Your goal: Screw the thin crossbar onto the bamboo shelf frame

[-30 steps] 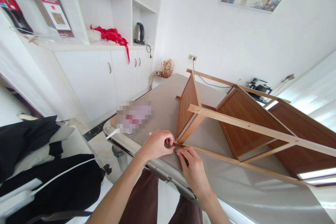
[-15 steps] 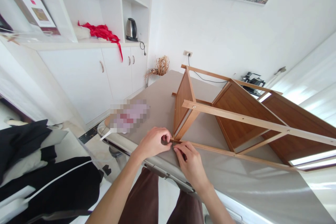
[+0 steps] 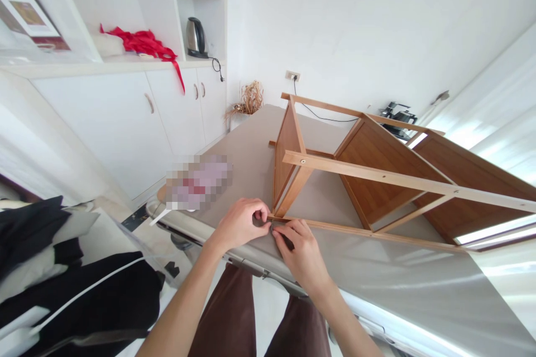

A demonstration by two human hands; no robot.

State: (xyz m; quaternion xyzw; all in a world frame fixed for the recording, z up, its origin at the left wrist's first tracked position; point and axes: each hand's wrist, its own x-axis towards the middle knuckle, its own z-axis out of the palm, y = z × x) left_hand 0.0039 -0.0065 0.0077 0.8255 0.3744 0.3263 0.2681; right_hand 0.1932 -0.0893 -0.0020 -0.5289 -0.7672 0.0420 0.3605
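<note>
Down at the near edge of the table (image 3: 251, 150), the wooden shelf frame (image 3: 377, 173) lies on its side, and all the action is at the end of its lowest rail (image 3: 360, 231), the thin strip running along the tabletop towards the right. Both hands are pinched in on that rail end. The left hand (image 3: 239, 224) curls over from the left, thumb and fingers drawn together at the tip of the strip; something small and dark shows between the fingertips, too small to make out. The right hand (image 3: 302, 251) comes in from below, fingers closed tight against the same spot, its thumb lying along the rail. The two hands touch each other there, right at the table's near edge.

From that corner the frame fans out: an upright panel (image 3: 285, 150) rises just beyond the hands, a pale crossbar (image 3: 402, 179) slants off to the right above the tabletop, and two brown shelf boards (image 3: 377, 167) stand further back towards the far right corner.

A blurred patch (image 3: 197, 183) sits near the table's left edge. Past the far end of the table, dried grass (image 3: 248, 101) stands against the wall. On the white cupboard (image 3: 125, 117) to the left there is a kettle (image 3: 195, 38) and a red ribbon (image 3: 142, 44). Dark clothing (image 3: 62, 284) is piled at the lower left.
</note>
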